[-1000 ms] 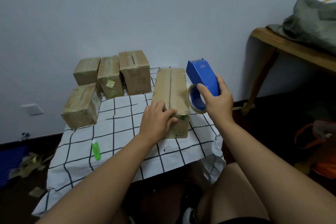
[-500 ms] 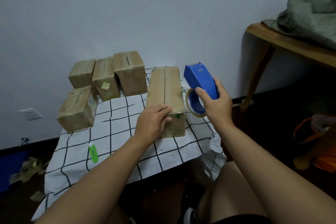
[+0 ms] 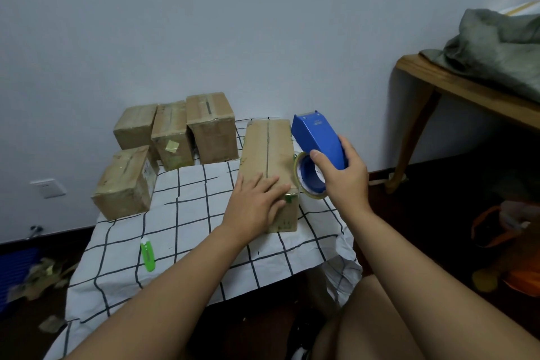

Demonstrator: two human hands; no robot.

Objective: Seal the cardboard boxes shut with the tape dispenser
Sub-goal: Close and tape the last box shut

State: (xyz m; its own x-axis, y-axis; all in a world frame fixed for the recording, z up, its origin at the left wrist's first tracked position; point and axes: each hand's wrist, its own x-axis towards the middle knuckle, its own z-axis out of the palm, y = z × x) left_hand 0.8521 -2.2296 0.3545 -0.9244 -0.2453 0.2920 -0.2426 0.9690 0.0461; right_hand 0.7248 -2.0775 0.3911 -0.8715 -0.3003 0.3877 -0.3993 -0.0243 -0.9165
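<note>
- On the checked cloth (image 3: 187, 213), the long cardboard box (image 3: 267, 152) lies under the left hand (image 3: 257, 202), fingers flat, steadying its near end.
- Right hand (image 3: 344, 181) grips the blue tape dispenser (image 3: 318, 140) just beside the box; taping looks not yet begun.
- Next move likely calls for lining the tape up with the centre seam.

We've got a bright blue plastic tape dispenser (image 3: 320, 142) with a yellowish-clear tape roll (image 3: 301, 181), plain brown cardboard boxes (image 3: 267, 155), the nearest one with small green print on its end. Under them lies a white cloth with a black grid pattern (image 3: 190, 231), plus a lime green little cutter (image 3: 147, 255). Pale grey-white wall (image 3: 204, 23), honey-brown wooden table (image 3: 455, 88), grey-green crumpled fabric (image 3: 496, 47).
</note>
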